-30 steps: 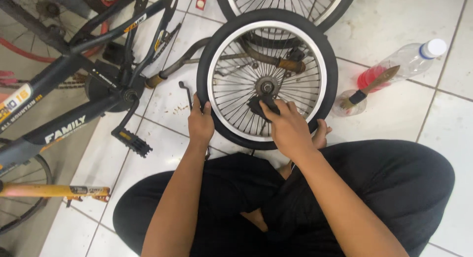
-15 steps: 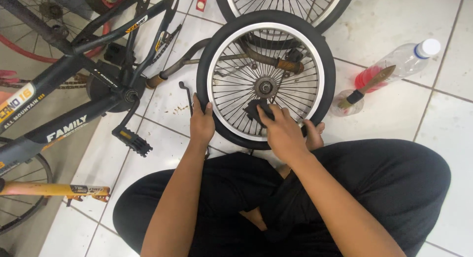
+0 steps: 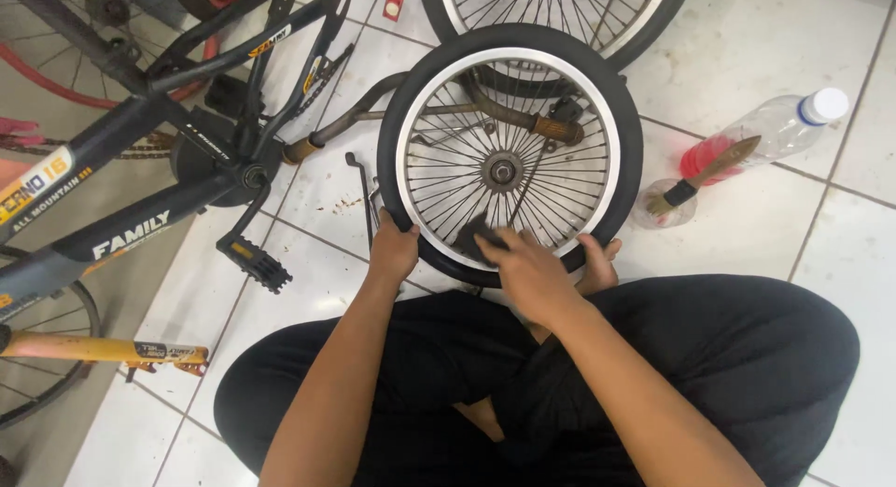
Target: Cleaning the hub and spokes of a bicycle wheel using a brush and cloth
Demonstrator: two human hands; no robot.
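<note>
Seated cross-legged on the white tiled floor (image 3: 775, 48), black trousers (image 3: 709, 375) filling the lower frame. The small bicycle wheel (image 3: 510, 160), black tyre with silver rim and spokes, lies flat on the tiles directly in front of my knees, its near edge just beside my legs. My left hand (image 3: 394, 249) is closed around the tyre and rim at the near-left edge, fingers curled over the tyre and thumb on the inner side. My right hand (image 3: 530, 268) rests over the spokes at the near side of the wheel, fingers pressed down on a dark cloth (image 3: 474, 240) that shows just past the fingertips; whether the fingers pinch the cloth or only press it I cannot tell. The hub (image 3: 502, 171) sits at the wheel's centre, apart from both hands. A rusty brown handlebar (image 3: 523, 118) lies beneath the spokes on the far side. A second wheel (image 3: 653, 20) overlaps the far edge of the first. To the right, well apart from the wheel, a clear plastic bottle (image 3: 765, 132) with pink liquid and a white cap lies on its side, with a brush (image 3: 702, 174) standing in a small clear cup (image 3: 651, 212) next to it. To the left lies a black bicycle frame (image 3: 140, 207) with 1 pedal (image 3: 254, 261) resting on the tiles. A thin bent metal tool (image 3: 362, 193) lies between frame and wheel.
</note>
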